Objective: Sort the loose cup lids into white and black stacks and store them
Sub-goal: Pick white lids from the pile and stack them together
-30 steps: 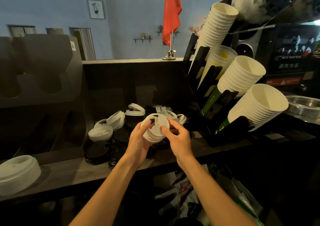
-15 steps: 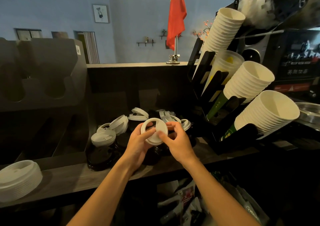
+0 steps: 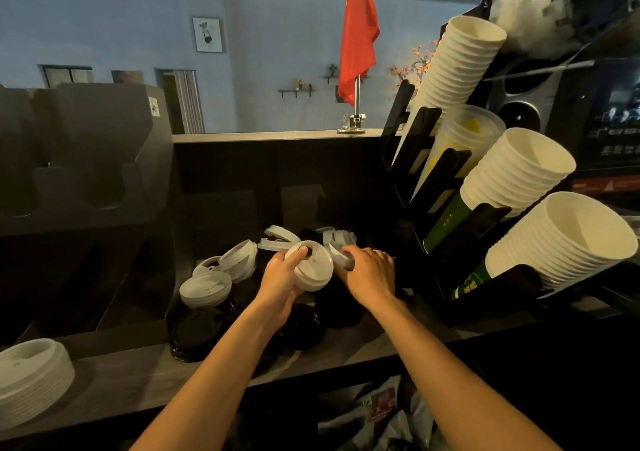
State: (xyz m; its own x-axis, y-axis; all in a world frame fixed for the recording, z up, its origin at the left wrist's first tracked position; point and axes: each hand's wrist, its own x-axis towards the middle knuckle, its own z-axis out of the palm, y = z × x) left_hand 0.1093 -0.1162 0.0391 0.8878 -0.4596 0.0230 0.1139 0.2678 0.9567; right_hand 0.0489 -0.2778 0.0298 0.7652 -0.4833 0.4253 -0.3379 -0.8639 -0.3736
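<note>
White plastic: the left hand (image 3: pixel 278 286) grips a small stack of white lids (image 3: pixel 313 269), thumb on top. The right hand (image 3: pixel 370 276) curls its fingers over a single white lid (image 3: pixel 337 255) just beside. Roughly five loose white lids (image 3: pixel 239 260) lie left and beyond, over at least three black lids (image 3: pixel 194 329). Four slanted cup stacks (image 3: pixel 516 170) crowd the right hand's right.

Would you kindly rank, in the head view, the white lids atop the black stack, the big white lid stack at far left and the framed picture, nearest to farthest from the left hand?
From the left hand:
1. white lids atop the black stack, just to its left.
2. big white lid stack, far left end of the shelf.
3. framed picture, on the far wall.
</note>
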